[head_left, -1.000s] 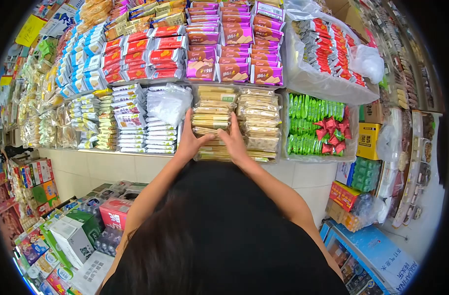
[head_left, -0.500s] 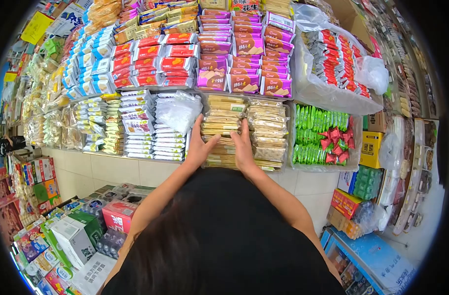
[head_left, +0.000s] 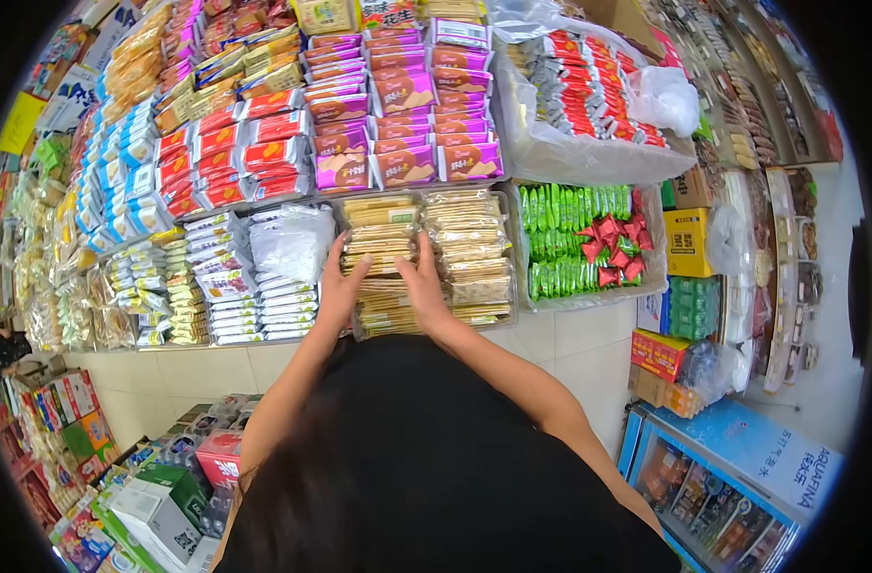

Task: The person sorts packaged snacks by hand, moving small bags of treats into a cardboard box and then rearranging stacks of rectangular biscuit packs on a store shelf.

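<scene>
Both hands rest on a column of tan, flat cracker-like packs [head_left: 383, 246] in a clear bin at the centre. My left hand [head_left: 342, 285] lies along the column's left side and my right hand [head_left: 422, 288] along its right side, with packs between them. Beside my right hand stands a second column of similar packs [head_left: 469, 250]. A crumpled clear plastic bag [head_left: 291, 241] lies on white packets [head_left: 235, 310] left of my left hand.
Purple packets [head_left: 404, 91] and red packets [head_left: 276, 143] fill bins behind. Green packets [head_left: 560, 234] with red ones sit in a bin to the right. A blue-framed cooler [head_left: 732, 458] stands at lower right, and boxed goods [head_left: 154, 506] at lower left.
The whole view has shifted, so the bins and both hands appear further left. Both hands remain on the sides of the same tan column.
</scene>
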The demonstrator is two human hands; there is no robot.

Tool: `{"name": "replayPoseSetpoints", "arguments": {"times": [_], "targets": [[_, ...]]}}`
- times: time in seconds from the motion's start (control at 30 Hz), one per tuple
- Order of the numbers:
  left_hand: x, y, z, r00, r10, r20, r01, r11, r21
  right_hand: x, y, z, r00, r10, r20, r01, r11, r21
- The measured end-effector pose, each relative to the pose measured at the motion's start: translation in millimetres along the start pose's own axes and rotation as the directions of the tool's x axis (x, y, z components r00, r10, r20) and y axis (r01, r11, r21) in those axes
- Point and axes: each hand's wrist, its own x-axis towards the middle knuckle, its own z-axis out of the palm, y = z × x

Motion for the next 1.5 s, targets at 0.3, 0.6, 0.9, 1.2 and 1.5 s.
{"name": "replayPoseSetpoints", "arguments": {"times": [0.3, 0.6, 0.9, 1.2, 1.5], "targets": [[-2, -9, 4, 0.999, 0.035, -0.018, -0.039, 0.974, -0.223, -7, -12, 7, 0.999, -0.043, 0.024, 0.046, 0.991, -0.129], [-2, -11, 8, 0.998, 0.049, -0.050, -0.054, 0.991, -0.123, -1, -5, 2, 0.982, -0.184, 0.035, 0.187, 0.962, -0.201], [-6, -15, 9, 0.991, 0.064, -0.121, -0.072, 0.995, -0.066, -4, -5, -8, 0.979, -0.183, 0.093, 0.201, 0.942, -0.270], [-10, -16, 10, 0.974, 0.182, -0.138, -0.169, 0.980, 0.104, -28, -30, -27, 0.949, -0.192, 0.251, 0.281, 0.876, -0.393], [-3, -20, 15, 0.962, 0.152, -0.226, -0.137, 0.987, 0.081, -45, -28, -47, 0.898, -0.306, 0.316, 0.436, 0.716, -0.546]]}}
